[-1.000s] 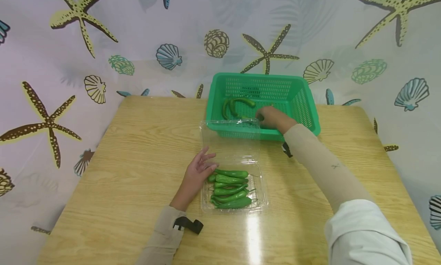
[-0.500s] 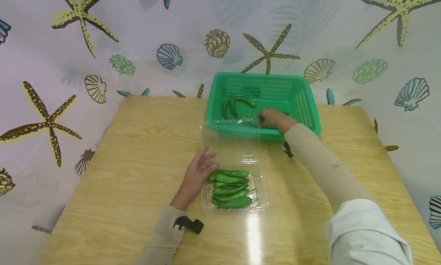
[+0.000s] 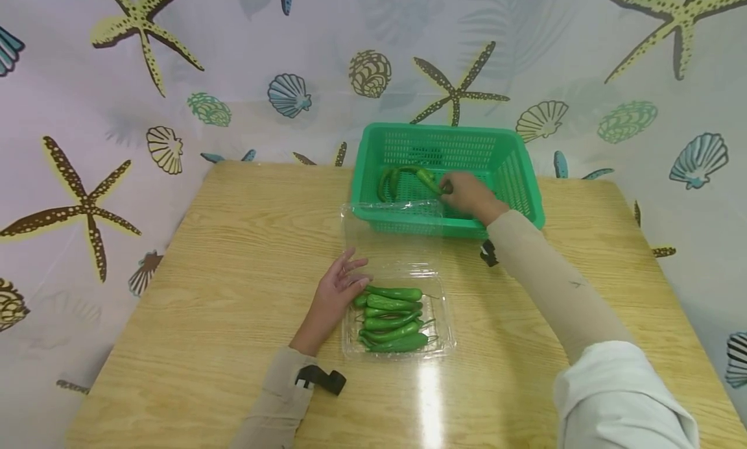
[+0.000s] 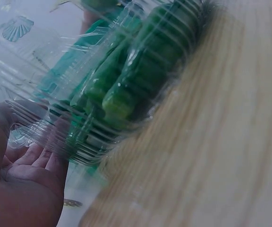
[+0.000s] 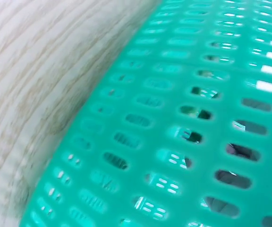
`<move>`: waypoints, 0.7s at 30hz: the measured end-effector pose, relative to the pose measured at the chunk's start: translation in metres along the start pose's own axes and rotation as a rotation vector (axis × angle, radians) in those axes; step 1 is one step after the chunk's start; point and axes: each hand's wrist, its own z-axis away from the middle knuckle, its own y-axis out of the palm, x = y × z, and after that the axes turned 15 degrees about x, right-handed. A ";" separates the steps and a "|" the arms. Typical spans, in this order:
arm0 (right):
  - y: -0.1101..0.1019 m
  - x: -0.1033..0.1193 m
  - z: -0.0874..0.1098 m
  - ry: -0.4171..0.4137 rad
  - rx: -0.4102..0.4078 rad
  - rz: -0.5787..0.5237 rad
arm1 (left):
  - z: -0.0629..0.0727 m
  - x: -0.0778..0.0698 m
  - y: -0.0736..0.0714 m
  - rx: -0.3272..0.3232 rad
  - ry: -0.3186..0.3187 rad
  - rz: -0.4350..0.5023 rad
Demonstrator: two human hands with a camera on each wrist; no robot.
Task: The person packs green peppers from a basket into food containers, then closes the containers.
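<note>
A clear plastic clamshell box (image 3: pixel 397 357) lies with its lid folded back toward the basket. Several green chili peppers (image 3: pixel 392 332) lie side by side in it. My left hand (image 3: pixel 331 298) rests at the box's left corner, fingers loosely extended and thumb at the rim; the left wrist view shows its fingers (image 4: pixel 44 153) against the ribbed plastic. My right hand (image 3: pixel 467 193) reaches into the green basket (image 3: pixel 496 226) and pinches one end of a green chili pepper (image 3: pixel 430 182). The right wrist view shows mostly the slotted basket wall (image 5: pixel 140 101), which hides that hand's fingertips.
Inside the basket, to the left, lie a few curved peppers (image 3: pixel 384 184). The basket stands on the wooden table (image 3: pixel 233 254) near its back edge, against a patterned curtain (image 3: pixel 327 21). The raised lid (image 3: pixel 392 238) overlaps the basket's front in the head view.
My right hand has shifted slightly up and right within the basket, and a pepper now shows at its fingers. The left hand stays at the box.
</note>
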 end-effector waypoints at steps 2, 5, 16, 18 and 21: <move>-0.002 0.000 0.002 -0.012 -0.036 -0.013 | 0.000 0.000 0.000 0.001 0.000 -0.008; -0.006 0.001 0.008 -0.033 -0.072 -0.052 | -0.001 -0.001 0.000 0.002 -0.001 -0.011; -0.017 0.006 0.046 -0.120 -0.198 -0.116 | -0.005 0.019 -0.006 -0.008 0.009 -0.028; -0.018 0.007 0.054 -0.138 -0.221 -0.123 | -0.005 0.022 -0.006 -0.009 0.011 -0.039; -0.018 0.010 0.067 -0.153 -0.248 -0.131 | -0.006 0.024 -0.006 -0.008 0.019 -0.043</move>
